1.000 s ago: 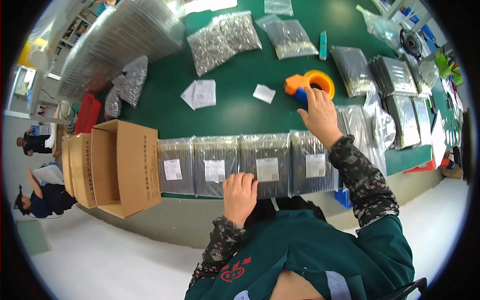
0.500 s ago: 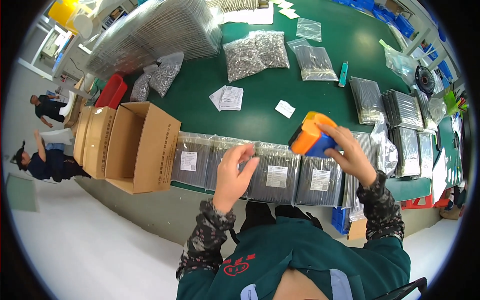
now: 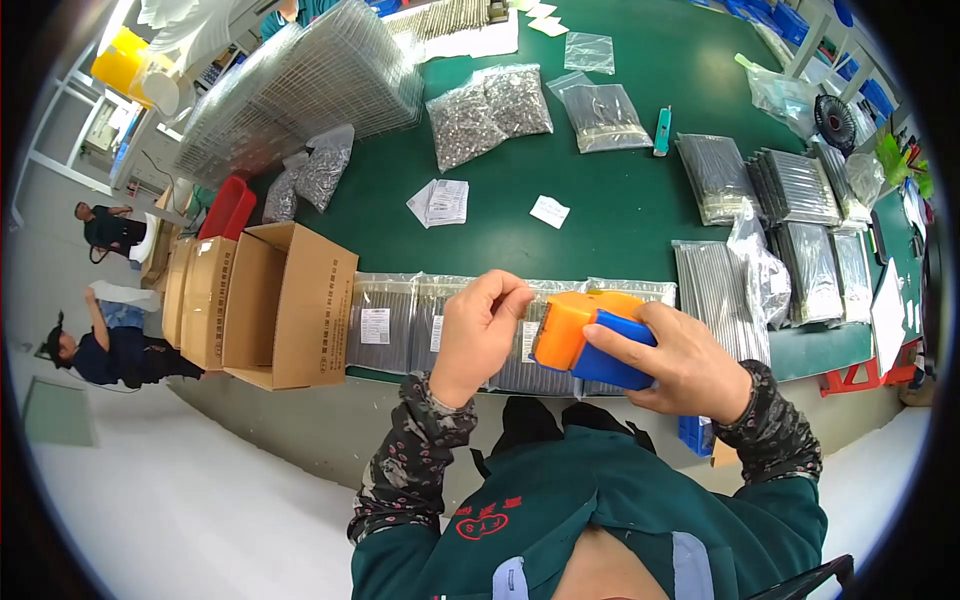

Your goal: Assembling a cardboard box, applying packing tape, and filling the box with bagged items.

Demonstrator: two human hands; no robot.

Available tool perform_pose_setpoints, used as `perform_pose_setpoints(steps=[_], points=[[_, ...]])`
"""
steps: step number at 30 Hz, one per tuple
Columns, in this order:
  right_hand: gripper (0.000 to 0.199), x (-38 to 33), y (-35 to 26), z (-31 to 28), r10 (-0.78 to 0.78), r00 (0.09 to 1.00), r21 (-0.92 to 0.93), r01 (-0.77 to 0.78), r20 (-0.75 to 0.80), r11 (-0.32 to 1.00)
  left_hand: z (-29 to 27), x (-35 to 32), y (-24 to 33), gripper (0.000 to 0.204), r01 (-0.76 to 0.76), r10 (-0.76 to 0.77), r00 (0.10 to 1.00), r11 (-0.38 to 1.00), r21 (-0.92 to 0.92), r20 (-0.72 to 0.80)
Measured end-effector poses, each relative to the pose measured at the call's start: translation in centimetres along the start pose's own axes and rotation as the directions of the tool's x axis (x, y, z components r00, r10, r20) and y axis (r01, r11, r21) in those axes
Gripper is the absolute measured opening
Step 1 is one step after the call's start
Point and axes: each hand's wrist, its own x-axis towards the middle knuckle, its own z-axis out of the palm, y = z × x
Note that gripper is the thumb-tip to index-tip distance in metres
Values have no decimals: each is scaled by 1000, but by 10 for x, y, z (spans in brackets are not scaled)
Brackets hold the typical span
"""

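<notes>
My right hand (image 3: pixel 695 365) is wrapped round an orange-and-blue tape dispenser (image 3: pixel 590 345), held over a row of clear plastic bags. Close to the dispenser's orange end, my left hand (image 3: pixel 475 330) is closed with thumb and forefinger pinched; anything between them is too small to make out. The row lies along the near table edge. Its leftmost bag (image 3: pixel 388 350) holds dark, thin rod-like pieces and carries a white label (image 3: pixel 375 325). The rightmost bag (image 3: pixel 640 290) is partly hidden by the dispenser and my right hand.
An open cardboard box (image 3: pixel 315 320) stands left of the row. More bags of rods (image 3: pixel 715 290) lie at the right. Beyond are paper slips (image 3: pixel 440 203), bags of small metal parts (image 3: pixel 485 115), a teal cutter (image 3: pixel 662 130) and a wire rack (image 3: pixel 310 90). Two people are at far left.
The dispenser has come nearer and to the left in my right hand, toward my left hand. My left thumb and forefinger have closed into a pinch. The view has shifted slightly.
</notes>
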Motion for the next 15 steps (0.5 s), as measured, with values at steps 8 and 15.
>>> perform_pose_setpoints(steps=[8,15], points=[[79,-11,14,-6,11,1000,-39,-11,-5,999,-37,-4,-25,15,159,-180,963,980,-118,-201],[74,7,18,-8,83,996,116,-85,19,990,-51,-12,-24,13,134,-167,945,982,-129,-283]])
